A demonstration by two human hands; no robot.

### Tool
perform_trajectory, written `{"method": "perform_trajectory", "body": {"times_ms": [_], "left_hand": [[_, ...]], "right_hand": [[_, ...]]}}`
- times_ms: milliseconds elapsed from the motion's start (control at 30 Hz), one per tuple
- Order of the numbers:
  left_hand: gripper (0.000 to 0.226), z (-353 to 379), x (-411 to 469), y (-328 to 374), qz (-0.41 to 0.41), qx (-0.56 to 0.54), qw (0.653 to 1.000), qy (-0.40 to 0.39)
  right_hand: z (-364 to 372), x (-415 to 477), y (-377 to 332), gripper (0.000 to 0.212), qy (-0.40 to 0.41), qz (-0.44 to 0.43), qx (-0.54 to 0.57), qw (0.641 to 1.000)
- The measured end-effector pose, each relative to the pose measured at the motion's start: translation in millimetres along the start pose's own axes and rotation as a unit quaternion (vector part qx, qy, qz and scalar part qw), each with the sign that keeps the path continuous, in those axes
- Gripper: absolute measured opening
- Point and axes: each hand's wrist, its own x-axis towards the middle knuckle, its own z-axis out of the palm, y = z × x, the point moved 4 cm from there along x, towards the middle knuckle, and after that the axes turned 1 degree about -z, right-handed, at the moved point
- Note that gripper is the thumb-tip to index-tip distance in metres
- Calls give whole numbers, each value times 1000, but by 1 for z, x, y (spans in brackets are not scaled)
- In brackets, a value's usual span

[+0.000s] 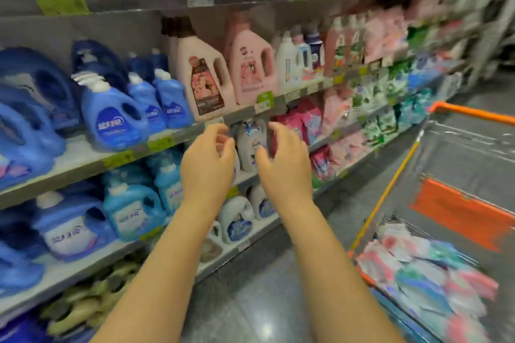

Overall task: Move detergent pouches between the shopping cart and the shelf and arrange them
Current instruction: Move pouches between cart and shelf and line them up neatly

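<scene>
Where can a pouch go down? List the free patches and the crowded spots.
Free: the far half of the shopping cart, beyond its pouches; the shelf strip in front of the blue bottles. Crowded: the pouch rows below the pink bottles, packed edge to edge.

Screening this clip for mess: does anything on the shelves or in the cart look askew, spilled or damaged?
No spill or damage shows. The pouches in the shopping cart lie in a loose heap, and yellowish packs low on the left look jumbled; blur limits detail.
</scene>
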Motion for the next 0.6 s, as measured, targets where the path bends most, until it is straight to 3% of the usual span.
{"method": "perform_trajectory", "body": {"times_ms": [167, 333, 600], "left_hand": [[27, 121, -64, 61, -18, -58, 992, -112], [38, 233, -126, 130, -3, -94, 966, -240], [42, 374, -170, 148, 1, -93, 920, -380]], "right_hand": [[-92, -19, 110, 45, 2, 55, -76, 996], [-181, -46, 216, 47, 27, 162, -110, 980], [-222, -77, 350, 47, 80, 356, -56, 929]]}}
